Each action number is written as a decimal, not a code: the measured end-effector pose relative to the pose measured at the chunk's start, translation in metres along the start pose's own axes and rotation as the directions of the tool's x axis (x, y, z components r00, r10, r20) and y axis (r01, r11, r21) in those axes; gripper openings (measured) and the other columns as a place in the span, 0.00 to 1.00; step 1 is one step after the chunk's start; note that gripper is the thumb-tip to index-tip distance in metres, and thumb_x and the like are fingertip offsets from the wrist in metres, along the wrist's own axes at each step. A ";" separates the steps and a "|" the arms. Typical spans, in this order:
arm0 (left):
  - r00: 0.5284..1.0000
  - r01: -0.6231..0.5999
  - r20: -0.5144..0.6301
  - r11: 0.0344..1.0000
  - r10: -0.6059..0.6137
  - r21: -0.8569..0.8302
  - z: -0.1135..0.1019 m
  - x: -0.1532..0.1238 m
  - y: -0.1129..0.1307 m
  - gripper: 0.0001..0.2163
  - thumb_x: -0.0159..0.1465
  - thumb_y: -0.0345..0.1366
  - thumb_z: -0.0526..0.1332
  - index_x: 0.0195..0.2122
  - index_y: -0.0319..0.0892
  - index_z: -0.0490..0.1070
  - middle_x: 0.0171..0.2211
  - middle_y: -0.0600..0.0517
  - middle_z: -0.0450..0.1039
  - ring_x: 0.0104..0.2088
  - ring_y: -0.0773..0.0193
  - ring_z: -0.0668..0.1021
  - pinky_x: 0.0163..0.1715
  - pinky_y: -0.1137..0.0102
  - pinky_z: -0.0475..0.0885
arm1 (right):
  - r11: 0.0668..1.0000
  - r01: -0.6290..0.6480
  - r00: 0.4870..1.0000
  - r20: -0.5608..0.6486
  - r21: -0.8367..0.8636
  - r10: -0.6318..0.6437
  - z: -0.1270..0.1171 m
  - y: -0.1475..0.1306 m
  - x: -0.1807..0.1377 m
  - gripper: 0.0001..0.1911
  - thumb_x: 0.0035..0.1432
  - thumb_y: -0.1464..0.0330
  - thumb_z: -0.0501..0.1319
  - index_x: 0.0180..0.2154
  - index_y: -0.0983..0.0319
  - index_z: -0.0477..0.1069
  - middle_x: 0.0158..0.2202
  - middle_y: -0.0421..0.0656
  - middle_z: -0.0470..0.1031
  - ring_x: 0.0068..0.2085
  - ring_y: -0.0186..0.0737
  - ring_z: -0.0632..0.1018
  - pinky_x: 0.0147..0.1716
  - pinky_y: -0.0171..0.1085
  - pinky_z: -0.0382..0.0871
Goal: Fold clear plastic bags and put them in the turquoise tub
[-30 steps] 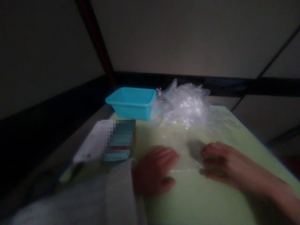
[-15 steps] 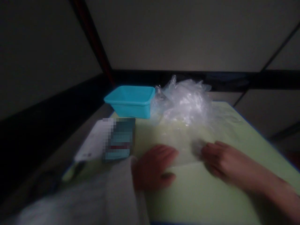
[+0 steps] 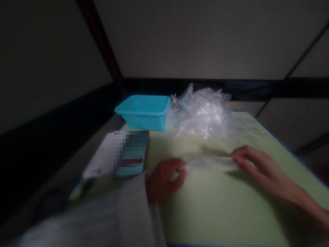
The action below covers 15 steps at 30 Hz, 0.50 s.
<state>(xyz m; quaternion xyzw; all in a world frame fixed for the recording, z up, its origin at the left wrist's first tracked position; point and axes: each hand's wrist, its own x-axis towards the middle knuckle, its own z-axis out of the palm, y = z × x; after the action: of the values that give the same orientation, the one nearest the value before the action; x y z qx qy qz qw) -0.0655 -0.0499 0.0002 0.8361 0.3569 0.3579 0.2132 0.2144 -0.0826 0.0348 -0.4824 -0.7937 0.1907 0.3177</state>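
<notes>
A clear plastic bag (image 3: 209,164), narrowed to a strip, stretches between my two hands just above the pale green table (image 3: 221,212). My left hand (image 3: 167,180) pinches its left end between thumb and fingers. At the right end my right hand (image 3: 253,163) grips it the same way, thumb against fingertips. Behind the strip lies a heap of crumpled clear plastic bags (image 3: 205,111). The dim light and blur hide the strip's finer folds.
A turquoise plastic basin (image 3: 144,113) stands at the back left, beside the heap. Nearer, by the table's left edge, lie a white flat object (image 3: 102,154) and a blurred-out greenish item (image 3: 132,154). Panelled walls (image 3: 205,41) rise behind the table.
The plastic that lay flat on the table is now lifted and drawn into a narrow strip. My left fingers have closed on one end; my right hand has shifted slightly right and up.
</notes>
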 end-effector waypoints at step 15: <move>0.762 0.621 0.368 0.439 -0.533 -0.649 -0.001 0.019 -0.011 0.19 0.55 0.47 0.63 0.39 0.41 0.59 0.26 0.54 0.75 0.19 0.67 0.77 0.16 0.77 0.69 | 0.665 -0.374 0.873 0.003 0.647 0.488 0.032 0.010 0.023 0.15 0.54 0.61 0.61 0.41 0.59 0.64 0.18 0.31 0.60 0.17 0.28 0.63 0.15 0.28 0.54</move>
<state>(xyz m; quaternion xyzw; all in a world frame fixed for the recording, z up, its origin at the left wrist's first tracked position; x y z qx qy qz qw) -0.0617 -0.0280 0.0026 0.5190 0.4305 0.3295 0.6608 0.1918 -0.0577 0.0129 -0.5368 -0.5156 0.4721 0.4722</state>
